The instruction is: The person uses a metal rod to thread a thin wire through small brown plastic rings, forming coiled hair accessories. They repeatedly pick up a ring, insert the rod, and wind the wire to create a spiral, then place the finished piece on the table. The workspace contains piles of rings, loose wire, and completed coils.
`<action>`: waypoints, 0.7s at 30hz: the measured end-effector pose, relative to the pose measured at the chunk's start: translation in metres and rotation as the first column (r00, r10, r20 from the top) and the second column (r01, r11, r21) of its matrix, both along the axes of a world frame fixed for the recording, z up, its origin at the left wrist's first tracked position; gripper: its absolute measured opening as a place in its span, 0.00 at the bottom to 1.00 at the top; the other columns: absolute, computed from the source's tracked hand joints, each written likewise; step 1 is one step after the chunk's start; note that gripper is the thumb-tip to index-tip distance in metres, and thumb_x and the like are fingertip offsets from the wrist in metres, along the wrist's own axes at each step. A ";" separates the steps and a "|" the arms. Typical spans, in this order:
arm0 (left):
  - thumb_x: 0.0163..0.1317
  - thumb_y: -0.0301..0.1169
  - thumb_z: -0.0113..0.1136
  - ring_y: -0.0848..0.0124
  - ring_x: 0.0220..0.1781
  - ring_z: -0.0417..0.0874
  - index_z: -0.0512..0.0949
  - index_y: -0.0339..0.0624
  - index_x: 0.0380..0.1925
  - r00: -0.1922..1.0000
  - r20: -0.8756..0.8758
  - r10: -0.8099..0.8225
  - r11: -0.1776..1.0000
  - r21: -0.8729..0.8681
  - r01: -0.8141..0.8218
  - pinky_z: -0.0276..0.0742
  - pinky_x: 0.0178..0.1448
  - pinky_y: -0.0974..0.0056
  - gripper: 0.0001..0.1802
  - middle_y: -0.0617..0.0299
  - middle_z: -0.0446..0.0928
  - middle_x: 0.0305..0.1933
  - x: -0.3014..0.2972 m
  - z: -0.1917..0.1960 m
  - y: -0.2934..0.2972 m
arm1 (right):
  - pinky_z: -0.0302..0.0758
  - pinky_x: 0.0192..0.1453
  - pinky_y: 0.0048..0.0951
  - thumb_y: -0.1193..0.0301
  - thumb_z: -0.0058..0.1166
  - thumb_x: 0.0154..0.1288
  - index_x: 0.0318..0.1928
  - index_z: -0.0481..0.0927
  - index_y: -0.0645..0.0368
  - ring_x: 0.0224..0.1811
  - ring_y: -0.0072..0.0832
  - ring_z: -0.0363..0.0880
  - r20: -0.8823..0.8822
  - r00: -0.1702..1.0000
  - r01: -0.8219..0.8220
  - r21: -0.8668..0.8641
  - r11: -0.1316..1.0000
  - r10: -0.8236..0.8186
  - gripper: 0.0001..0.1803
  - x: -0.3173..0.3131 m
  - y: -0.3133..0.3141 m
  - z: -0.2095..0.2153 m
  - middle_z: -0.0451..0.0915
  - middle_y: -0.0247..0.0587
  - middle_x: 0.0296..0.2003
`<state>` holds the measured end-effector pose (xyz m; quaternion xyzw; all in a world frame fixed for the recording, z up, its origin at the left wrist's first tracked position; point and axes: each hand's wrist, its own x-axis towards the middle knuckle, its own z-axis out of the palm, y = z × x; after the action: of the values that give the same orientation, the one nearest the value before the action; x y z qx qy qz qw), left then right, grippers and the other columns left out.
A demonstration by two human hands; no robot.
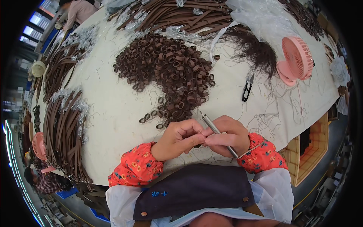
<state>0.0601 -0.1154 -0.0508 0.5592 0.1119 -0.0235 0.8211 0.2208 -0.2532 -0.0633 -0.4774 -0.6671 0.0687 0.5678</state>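
Observation:
My right hand (230,135) is closed around a slim silver pen-shaped metal tool (210,124). Its tip points up and left, and a thin pale cord seems to trail from its lower end over my sleeve. My left hand (178,140) meets the right one, thumb and forefinger pinched together. A dark bit shows beneath the fingertips, but most of it is hidden. Just beyond my hands lies a big heap of small brown strap loops (181,81), several of them loose at its near edge.
Black thread snips (247,88) lie right of the heap, near a pink fan (297,60) and a tangle of dark threads (261,53). Bundled brown straps (62,132) line the left side; more straps (181,17) lie at the back. Another person (79,13) works far left.

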 end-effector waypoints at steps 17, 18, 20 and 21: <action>0.63 0.25 0.57 0.88 0.19 0.64 0.73 0.38 0.49 0.856 0.303 0.419 0.719 0.464 -0.516 0.63 0.23 0.76 0.14 0.56 0.74 0.59 0.014 -0.014 0.004 | 0.74 0.34 0.31 0.83 0.64 0.46 0.42 0.78 0.54 0.31 0.36 0.76 0.058 0.962 0.269 -0.026 0.963 -0.267 0.20 0.012 0.009 -0.009 0.77 0.39 0.31; 0.63 0.25 0.58 0.87 0.21 0.68 0.70 0.38 0.55 0.905 0.257 0.340 0.795 0.435 -0.422 0.66 0.25 0.76 0.20 0.54 0.72 0.62 0.011 -0.015 0.004 | 0.74 0.34 0.31 0.83 0.64 0.46 0.42 0.78 0.54 0.31 0.35 0.76 0.074 0.964 0.257 -0.020 0.966 -0.255 0.20 0.012 0.009 -0.009 0.76 0.39 0.31; 0.62 0.24 0.60 0.82 0.28 0.77 0.73 0.38 0.54 0.916 0.259 0.306 0.867 0.322 -0.381 0.73 0.31 0.74 0.19 0.57 0.80 0.49 0.017 -0.025 -0.006 | 0.74 0.33 0.31 0.83 0.64 0.46 0.42 0.78 0.54 0.31 0.35 0.76 0.107 0.968 0.231 -0.006 0.973 -0.229 0.20 0.012 0.009 -0.009 0.75 0.39 0.30; 0.61 0.23 0.61 0.79 0.30 0.80 0.75 0.38 0.51 0.920 0.280 0.275 0.870 0.336 -0.362 0.75 0.33 0.72 0.17 0.58 0.82 0.43 0.020 -0.030 -0.007 | 0.73 0.33 0.31 0.83 0.64 0.45 0.41 0.78 0.54 0.31 0.35 0.75 0.100 0.968 0.233 -0.014 0.972 -0.231 0.20 0.012 0.009 -0.010 0.75 0.39 0.29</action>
<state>0.0805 -0.1220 -0.0805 0.6806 0.1125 0.1979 0.6964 0.2324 -0.2446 -0.0733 -0.5622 -0.6326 -0.0128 0.5326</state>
